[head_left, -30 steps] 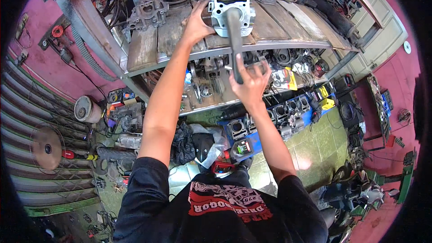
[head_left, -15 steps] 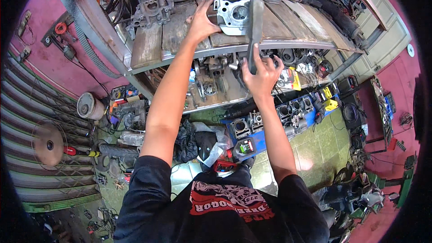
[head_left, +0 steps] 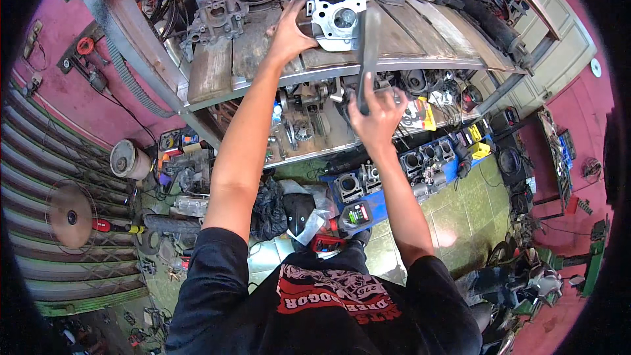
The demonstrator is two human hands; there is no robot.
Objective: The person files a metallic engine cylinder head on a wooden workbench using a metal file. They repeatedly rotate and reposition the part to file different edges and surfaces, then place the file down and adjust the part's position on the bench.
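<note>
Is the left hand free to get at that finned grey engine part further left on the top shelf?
Probably yes: the left hand only steadies the silver cylinder block; bare plank lies between it and the finned part.

Silver-grey cylinder head (head_left: pixel 337 15) at the bench's far edge, dark grey bar (head_left: pixel 367 52), worn brown bench (head_left: pixel 217 69), pink walls (head_left: pixel 72 102), blue tray (head_left: pixel 378 200), black shirt with red-and-white print (head_left: pixel 328 299).

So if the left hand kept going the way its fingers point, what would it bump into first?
The left hand already rests against the silver engine cylinder head on the top shelf. Going further, it would probably push into that, though depth is hard to judge.
</note>
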